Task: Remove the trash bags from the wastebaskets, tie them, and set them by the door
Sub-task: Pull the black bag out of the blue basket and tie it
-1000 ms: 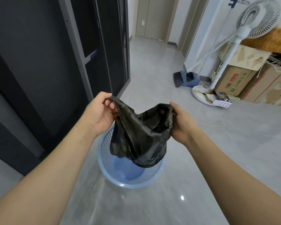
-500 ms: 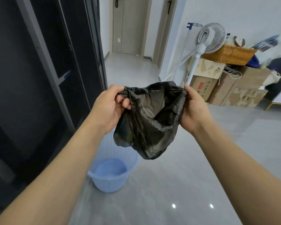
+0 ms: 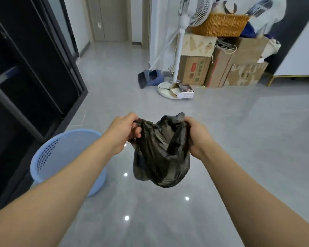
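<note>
A: What has changed over the last second?

B: The trash bag (image 3: 161, 154) has come clear of the wastebasket (image 3: 64, 157). A second ago it hung right above the basket's mouth; now it hangs in the air to the right of the wastebasket, well apart from it, over the bare floor (image 3: 239, 157). The basket looks empty, so I judge the removal step done for this 1 bag, and tying comes next.

A: And the hands?

B: The left hand (image 3: 122, 131) has its grip clenched on the left side of the bag's rim, fingers curled around bunched plastic. The right hand (image 3: 194, 134) grasps the right side of the rim the same way. The 2 hands sit closer together than before, so the mouth is partly gathered.

A: Which way does the bag point?

B: Mouth up, between the hands; the rounded bottom sags straight down. Its long axis runs roughly vertical, and it looks light and nearly empty.

A: The door?

B: A closed door (image 3: 111, 18) stands far beyond the wastebasket, down the hallway.
</note>
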A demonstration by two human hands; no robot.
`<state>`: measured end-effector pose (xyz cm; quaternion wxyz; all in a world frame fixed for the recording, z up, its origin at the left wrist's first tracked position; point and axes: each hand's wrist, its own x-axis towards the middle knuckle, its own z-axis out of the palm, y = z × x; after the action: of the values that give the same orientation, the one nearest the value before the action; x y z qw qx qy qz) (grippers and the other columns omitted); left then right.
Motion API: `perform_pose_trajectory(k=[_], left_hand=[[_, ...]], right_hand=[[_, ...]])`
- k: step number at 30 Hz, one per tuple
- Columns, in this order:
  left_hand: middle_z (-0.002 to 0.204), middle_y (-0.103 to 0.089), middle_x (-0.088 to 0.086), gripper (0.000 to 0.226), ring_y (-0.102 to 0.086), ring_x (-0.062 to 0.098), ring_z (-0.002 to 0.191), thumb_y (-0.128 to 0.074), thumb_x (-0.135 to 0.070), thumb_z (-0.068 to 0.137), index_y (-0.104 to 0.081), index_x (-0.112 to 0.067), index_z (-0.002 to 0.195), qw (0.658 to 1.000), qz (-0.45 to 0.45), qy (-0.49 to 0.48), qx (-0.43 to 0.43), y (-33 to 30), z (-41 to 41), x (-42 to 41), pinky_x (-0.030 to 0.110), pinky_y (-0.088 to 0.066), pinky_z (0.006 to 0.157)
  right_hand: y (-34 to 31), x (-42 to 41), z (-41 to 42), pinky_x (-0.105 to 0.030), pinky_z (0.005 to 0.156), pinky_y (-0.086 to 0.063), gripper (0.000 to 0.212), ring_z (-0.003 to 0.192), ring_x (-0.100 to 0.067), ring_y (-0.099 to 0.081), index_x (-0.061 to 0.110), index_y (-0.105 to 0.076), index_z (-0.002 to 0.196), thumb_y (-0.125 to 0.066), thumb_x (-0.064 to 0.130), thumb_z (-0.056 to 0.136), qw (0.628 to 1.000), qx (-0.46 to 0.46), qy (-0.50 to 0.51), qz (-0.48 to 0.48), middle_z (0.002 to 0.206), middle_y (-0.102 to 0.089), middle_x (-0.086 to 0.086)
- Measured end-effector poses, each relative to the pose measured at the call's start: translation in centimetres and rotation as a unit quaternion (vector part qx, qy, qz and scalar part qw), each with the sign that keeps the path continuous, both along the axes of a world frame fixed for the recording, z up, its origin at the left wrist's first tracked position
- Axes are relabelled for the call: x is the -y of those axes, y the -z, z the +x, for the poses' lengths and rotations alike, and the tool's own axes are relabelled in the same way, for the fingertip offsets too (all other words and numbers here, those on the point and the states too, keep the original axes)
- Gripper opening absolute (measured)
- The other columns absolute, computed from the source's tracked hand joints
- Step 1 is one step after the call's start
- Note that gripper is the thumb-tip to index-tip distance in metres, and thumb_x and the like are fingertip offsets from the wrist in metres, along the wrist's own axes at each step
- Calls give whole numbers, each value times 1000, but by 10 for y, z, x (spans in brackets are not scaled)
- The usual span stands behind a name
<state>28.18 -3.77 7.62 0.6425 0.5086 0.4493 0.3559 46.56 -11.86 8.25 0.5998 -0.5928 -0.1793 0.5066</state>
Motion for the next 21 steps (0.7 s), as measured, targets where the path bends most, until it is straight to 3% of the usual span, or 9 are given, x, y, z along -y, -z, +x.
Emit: perform_pose_trajectory(k=[3, 4, 7, 12, 14, 16, 18, 19, 21], left_hand=[[43, -45, 3, 34, -44, 19, 44, -46, -16, 89, -40, -14, 56, 996, -58, -21, -62, 46, 13, 16, 29, -45, 57], [45, -45, 3, 31, -44, 18, 44, -46, -16, 90, -42, -13, 59, 993, -73, -23, -85, 62, 14, 23, 28, -47, 57], [47, -45, 4, 23, -45, 17, 43, -47, -13, 90, -47, -10, 68, 977, -118, 0, -176, 109, 13, 41, 27, -50, 55], [49, -49, 5, 30, -45, 22, 54, -49, -20, 90, -50, -6, 63, 972, -76, -67, -213, 154, 5, 50, 30, -41, 58], [64, -51, 7, 30, -48, 25, 65, -48, -31, 85, -51, -5, 69, 964, -21, -135, -229, 166, 0, 48, 34, -41, 63], [77, -56, 10, 29, -56, 36, 83, -46, -42, 78, -49, -13, 74, 943, -27, -210, -255, 178, -3, 47, 42, -47, 77], [112, -60, 8, 41, -53, 36, 111, -46, -47, 82, -55, -15, 106, 928, -136, -268, -218, 184, -3, 45, 46, -42, 96], [128, -51, 2, 57, -47, 33, 123, -46, -49, 86, -46, -14, 131, 921, -219, -270, -176, 188, -2, 44, 46, -36, 103], [147, -38, 6, 73, -39, 34, 134, -42, -58, 91, -25, -21, 151, 905, -346, -221, -109, 193, 0, 43, 52, -31, 108]], right_hand=[[53, 14, 22, -49, 86, -56, 40, 89, -38, -69, -6, -69, 96, -58, 30, 83, 995, 62, -27, -78, 96, -71, -26], [69, 20, 27, -45, 78, -57, 37, 80, -38, -68, -7, -68, 89, -58, 28, 83, 989, 89, -43, -109, 90, -68, -28], [106, 38, 36, -26, 50, -34, 28, 51, -19, -46, 8, -57, 65, -55, 21, 89, 968, 150, -95, -177, 68, -54, -14], [145, 53, 54, -31, 66, -40, 50, 67, -22, -51, 8, -63, 56, -45, 36, 93, 941, 251, -64, -217, 61, -59, -4], [155, 56, 63, -39, 81, -47, 47, 85, -34, -59, 2, -67, 71, -47, 38, 92, 941, 257, -12, -220, 77, -64, -15], [168, 61, 67, -47, 96, -43, 45, 115, -38, -53, -3, -59, 110, -50, 39, 94, 956, 187, 13, -224, 109, -59, -22], [185, 68, 65, -50, 103, -34, 52, 132, -35, -39, 10, -39, 136, -53, 38, 95, 966, 72, 10, -249, 132, -46, -11], [192, 72, 64, -53, 105, -31, 61, 136, -38, -33, 18, -28, 144, -56, 38, 94, 964, 18, 15, -264, 144, -37, -9], [208, 75, 65, -57, 107, -32, 82, 138, -44, -30, 24, -14, 152, -64, 39, 88, 955, -46, 26, -292, 156, -23, -13]])
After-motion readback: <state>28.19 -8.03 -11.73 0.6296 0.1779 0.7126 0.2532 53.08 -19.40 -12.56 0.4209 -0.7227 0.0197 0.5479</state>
